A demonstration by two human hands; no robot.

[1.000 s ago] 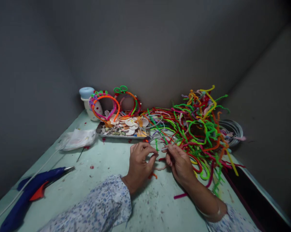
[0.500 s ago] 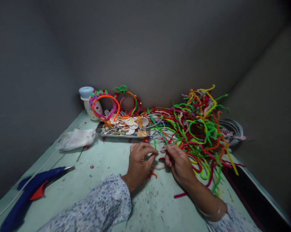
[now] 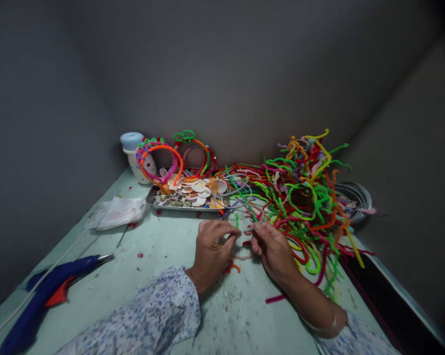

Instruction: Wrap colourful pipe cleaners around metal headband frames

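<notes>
A grey wire (image 3: pixel 247 230) stretches between my two hands, low over the table. Thumb and forefinger of my left hand (image 3: pixel 214 249) pinch together at its end, where the fingertips hide the tip. My right hand (image 3: pixel 276 249) grips the wire a short way along, its other fingers curled in. From there the wire loops up and back toward a metal tray (image 3: pixel 192 209) of shells (image 3: pixel 198 186) behind my left hand. Bits of pipe cleaner, among them an orange one (image 3: pixel 232 267), lie under and between my hands.
A tangled heap of coloured pipe cleaners (image 3: pixel 303 197) covers the back right, beside a coil of wire (image 3: pixel 359 199). Pipe-cleaner headbands (image 3: pixel 180 165) and a blue-lidded jar (image 3: pixel 132 141) stand behind. At left lie a blue glue gun (image 3: pixel 65 273) with its cord and a plastic bag (image 3: pixel 120 213).
My left hand has shifted very slightly to the left. My right hand and the wire in it stay almost where they were.
</notes>
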